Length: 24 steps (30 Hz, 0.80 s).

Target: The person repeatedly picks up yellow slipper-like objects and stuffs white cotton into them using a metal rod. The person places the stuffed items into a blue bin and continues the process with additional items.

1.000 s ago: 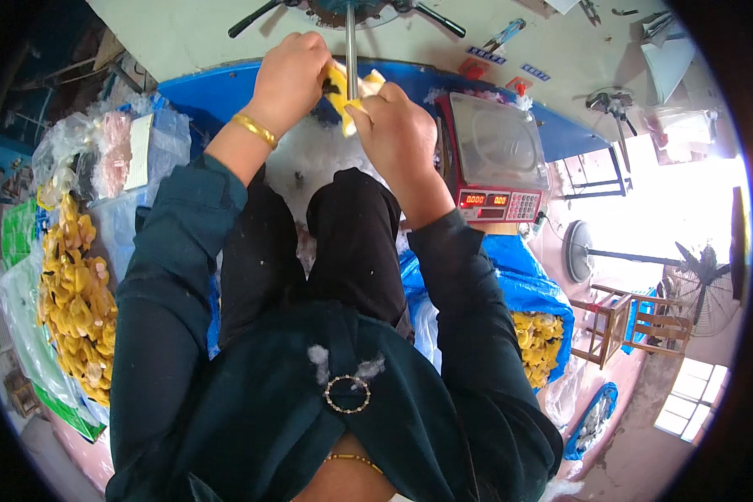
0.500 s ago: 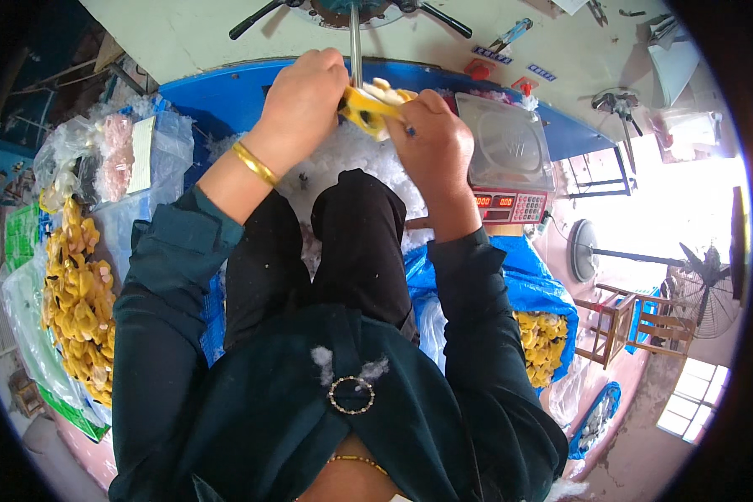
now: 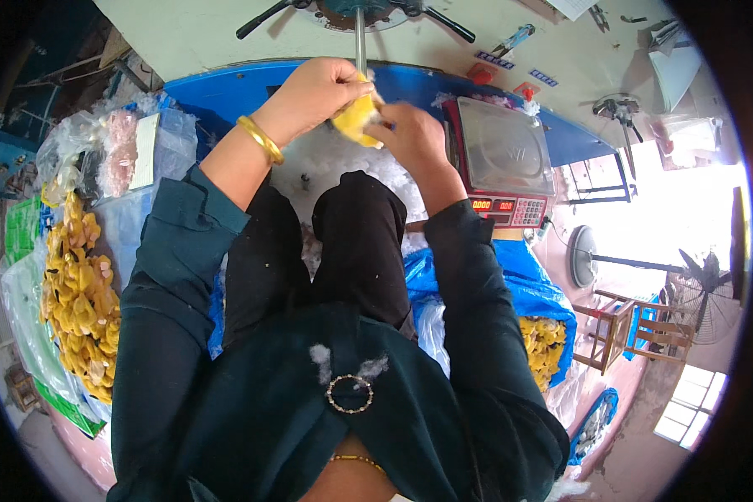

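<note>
A small yellow plush piece (image 3: 356, 120) with white fluff at its top edge is between my hands, just below the end of a thin metal tube (image 3: 361, 42). My left hand (image 3: 314, 92) pinches its upper part, thumb and fingers closed. On the other side, my right hand (image 3: 417, 134) has its bent fingers closed at the plush piece's right edge; the exact grip is partly hidden. Whether the plush touches the tube I cannot tell. Loose white stuffing (image 3: 326, 163) lies beneath the hands, in front of my knees.
Yellow plush pieces (image 3: 79, 293) are heaped at left; more yellow pieces (image 3: 541, 347) fill a blue bag (image 3: 510, 272) at right. A red scale (image 3: 506, 151) stands beside my right hand. Black handles (image 3: 263, 18), red buttons (image 3: 481, 75) and pliers (image 3: 514, 38) are on the pale machine panel.
The plush piece has come off the tube's end and moved slightly down. It is now turned more upright. My right hand has shifted down and left, and my left hand has lowered.
</note>
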{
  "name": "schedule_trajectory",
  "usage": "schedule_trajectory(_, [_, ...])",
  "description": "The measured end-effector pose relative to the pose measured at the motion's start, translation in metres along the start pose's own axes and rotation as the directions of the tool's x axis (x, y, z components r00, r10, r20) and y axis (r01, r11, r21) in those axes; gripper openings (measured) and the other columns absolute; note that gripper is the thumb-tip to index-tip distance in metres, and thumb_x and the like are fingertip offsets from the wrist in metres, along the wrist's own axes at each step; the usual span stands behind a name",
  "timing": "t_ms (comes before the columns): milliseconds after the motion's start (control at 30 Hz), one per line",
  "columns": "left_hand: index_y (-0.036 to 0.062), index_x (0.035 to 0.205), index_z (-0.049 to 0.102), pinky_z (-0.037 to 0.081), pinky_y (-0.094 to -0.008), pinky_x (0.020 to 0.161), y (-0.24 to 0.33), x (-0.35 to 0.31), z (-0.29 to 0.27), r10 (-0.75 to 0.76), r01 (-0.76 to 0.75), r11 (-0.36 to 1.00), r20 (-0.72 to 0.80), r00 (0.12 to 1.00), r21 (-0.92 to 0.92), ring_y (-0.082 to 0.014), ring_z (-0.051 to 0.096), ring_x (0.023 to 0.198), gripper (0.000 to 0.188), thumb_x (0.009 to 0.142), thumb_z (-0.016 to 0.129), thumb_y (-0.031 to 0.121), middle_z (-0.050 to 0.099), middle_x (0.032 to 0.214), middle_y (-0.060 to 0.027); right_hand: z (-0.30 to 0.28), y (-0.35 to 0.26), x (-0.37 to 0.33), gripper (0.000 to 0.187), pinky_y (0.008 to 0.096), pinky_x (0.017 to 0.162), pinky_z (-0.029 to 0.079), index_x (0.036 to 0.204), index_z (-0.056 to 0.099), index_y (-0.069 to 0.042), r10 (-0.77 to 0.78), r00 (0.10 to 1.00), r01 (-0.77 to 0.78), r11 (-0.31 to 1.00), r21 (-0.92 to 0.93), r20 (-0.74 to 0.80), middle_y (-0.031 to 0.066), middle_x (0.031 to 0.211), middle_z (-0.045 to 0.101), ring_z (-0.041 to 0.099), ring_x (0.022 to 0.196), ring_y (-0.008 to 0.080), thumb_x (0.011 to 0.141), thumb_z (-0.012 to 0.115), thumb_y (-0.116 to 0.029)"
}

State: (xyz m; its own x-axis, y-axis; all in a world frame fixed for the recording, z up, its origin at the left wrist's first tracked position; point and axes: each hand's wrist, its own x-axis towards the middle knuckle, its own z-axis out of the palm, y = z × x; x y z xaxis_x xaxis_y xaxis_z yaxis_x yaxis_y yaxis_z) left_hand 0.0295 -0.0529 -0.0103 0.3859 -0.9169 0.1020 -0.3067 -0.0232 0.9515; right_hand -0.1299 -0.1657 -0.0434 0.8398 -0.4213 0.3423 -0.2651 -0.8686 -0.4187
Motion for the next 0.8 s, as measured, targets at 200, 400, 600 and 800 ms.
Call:
schedule_trajectory(200, [0.0012, 0.069, 0.058, 0.04, -0.0302, 0.051, 0.003, 0.039, -0.014, 0.288, -0.227, 0.844, -0.054, 0.956, 0.486, -0.0132, 0.048, 0.052, 0.029, 0.086, 0.066, 0.023, 0.055, 0.059, -0.0058, -0.061, -0.067, -0.001, 0.029, 0.025, 0.045, 0.043, 0.092, 0.061, 0.005, 0.09, 0.871, -0.41, 0.674, 0.614, 0.483, 0.0089, 0.066, 0.067, 0.058, 0.047, 0.0123, 0.092, 0.057, -0.024])
schedule_trajectory(400, [0.0015, 0.069, 0.058, 0.042, -0.033, 0.052, 0.006, 0.049, -0.024, 0.205, -0.159, 0.884, -0.058, 0.977, 0.44, -0.0177, 0.052, 0.052, 0.026, 0.085, 0.065, 0.021, 0.057, 0.059, -0.0085, -0.039, -0.06, 0.014, 0.036, 0.0314, 0.048, 0.04, 0.073, 0.061, 0.003, 0.222, 0.952, -0.302, 0.792, 0.53, 0.21, 0.0101, 0.06, 0.06, 0.051, 0.049, 0.0165, 0.085, 0.067, -0.03])
schedule_trajectory(600, [0.0006, 0.069, 0.055, 0.042, -0.0348, 0.054, 0.018, 0.011, -0.002, 0.195, -0.139, 0.883, -0.08, 0.978, 0.449, -0.0267, 0.052, 0.054, 0.024, 0.085, 0.065, 0.017, 0.055, 0.061, -0.0136, -0.025, -0.061, 0.003, 0.045, 0.0367, 0.047, 0.035, 0.064, 0.056, 0.002, 0.314, 0.949, -0.306, 0.884, 0.354, 0.038, 0.0131, 0.055, 0.048, 0.042, 0.047, 0.0245, 0.074, 0.077, -0.036])
schedule_trajectory(800, [0.0015, 0.069, 0.053, 0.042, -0.0358, 0.054, 0.029, -0.02, 0.01, 0.199, -0.126, 0.868, -0.105, 0.974, 0.48, -0.03, 0.052, 0.056, 0.024, 0.085, 0.064, 0.016, 0.055, 0.062, -0.0135, -0.015, -0.049, -0.009, 0.03, 0.0317, 0.051, 0.04, 0.075, 0.063, 0.003, 0.271, 0.963, -0.248, 0.891, 0.38, -0.008, 0.0107, 0.061, 0.054, 0.046, 0.052, 0.0181, 0.069, 0.079, -0.022])
